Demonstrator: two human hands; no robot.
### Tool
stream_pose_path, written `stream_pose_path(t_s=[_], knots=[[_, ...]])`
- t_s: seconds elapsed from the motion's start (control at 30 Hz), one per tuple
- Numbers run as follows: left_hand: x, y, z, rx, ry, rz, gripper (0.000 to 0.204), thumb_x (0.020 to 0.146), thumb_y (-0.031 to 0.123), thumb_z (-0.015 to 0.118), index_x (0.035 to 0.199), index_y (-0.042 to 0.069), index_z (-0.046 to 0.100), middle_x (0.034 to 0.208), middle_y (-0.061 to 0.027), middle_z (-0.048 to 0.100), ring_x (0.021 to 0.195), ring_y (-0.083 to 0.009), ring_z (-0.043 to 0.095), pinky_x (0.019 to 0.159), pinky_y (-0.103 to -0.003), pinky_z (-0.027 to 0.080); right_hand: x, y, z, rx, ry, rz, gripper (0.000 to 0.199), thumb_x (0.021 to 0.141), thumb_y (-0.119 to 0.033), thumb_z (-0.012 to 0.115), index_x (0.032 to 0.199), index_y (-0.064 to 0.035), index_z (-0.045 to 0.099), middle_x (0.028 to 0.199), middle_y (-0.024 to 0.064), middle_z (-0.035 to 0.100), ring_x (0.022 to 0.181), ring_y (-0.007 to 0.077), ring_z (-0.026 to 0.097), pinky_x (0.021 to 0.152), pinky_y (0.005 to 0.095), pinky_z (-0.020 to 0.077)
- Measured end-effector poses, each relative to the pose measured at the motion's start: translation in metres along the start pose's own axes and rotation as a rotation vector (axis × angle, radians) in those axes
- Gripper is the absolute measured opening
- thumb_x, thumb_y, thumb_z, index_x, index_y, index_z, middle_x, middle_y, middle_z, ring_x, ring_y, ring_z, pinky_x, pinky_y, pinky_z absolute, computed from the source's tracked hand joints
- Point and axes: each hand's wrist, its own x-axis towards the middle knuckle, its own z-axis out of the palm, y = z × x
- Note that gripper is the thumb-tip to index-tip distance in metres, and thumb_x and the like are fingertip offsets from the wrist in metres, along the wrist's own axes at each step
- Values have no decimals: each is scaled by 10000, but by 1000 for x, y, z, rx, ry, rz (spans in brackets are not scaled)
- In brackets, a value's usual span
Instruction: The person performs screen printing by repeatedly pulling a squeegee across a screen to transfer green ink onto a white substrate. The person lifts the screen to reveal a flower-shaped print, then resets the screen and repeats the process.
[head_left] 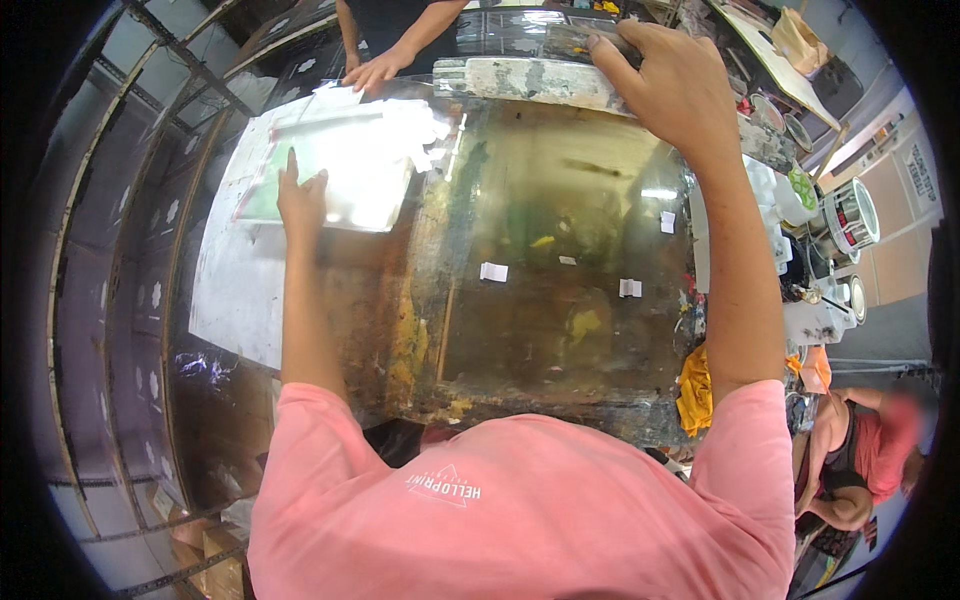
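My left hand (303,197) is at the near edge of a glossy sheet (345,185), pale green at its left and bright with glare elsewhere. Its index finger and thumb are stretched apart. The sheet lies on a larger white sheet (232,285). At the far right, my right hand (685,85) is on the paint-worn bar (540,82) of a large frame, thumb on the near side, other fingers partly hidden over the top. Below the bar spreads a brownish-yellow, see-through panel (540,330) with several small white paper pieces, one being a folded slip (493,271).
Across the table, another person's hand (378,70) rests near the sheet's far corner. Tubs and a paint can (850,215) crowd the right side by a yellow cloth (695,390). Metal racks (120,250) stand left. A person in red (870,450) sits at the lower right.
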Motion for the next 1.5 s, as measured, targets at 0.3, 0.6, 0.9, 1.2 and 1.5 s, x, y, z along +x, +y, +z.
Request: stream_pose_path(t_s=[0.3,0.6,0.9,1.2,1.5], knots=[[-79,19,0,292,-389,250,593,1104,491,444,1613,186,464,1722,-106,335,1591,-388,281,1271,-668,74,2,-3,-8,-34,-133,52,516,1004,-516,564,1084,-42,752,967,197,737,933,394,681,862,473,474],[-51,19,-4,195,-306,200,456,1127,415,435,1345,129,717,1425,-118,670,1394,-335,561,1233,-667,212,-5,-3,-6,-22,-129,36,528,1011,-526,560,1077,-39,753,969,170,741,945,391,678,861,474,460],[-78,159,-7,-56,-452,476,454,1129,358,440,1084,66,784,1098,-200,758,1139,-367,695,1218,-578,312,-4,-3,-4,21,19,37,469,907,-440,613,721,-21,709,758,218,696,790,397,694,743,530,502],[-226,268,87,-99,-758,764,1252,758,943,575,1616,44,420,1711,-266,263,1603,-466,173,1270,-675,30,1,0,-6,23,-10,8,529,927,-469,577,734,-3,737,752,224,714,765,404,707,779,516,490],[-252,308,96,-165,-677,856,1264,735,982,522,1568,32,490,1676,-249,349,1567,-455,287,1223,-752,-21,10,4,-5,87,-68,41,595,950,-493,538,739,27,738,731,244,702,738,408,704,771,526,508]])
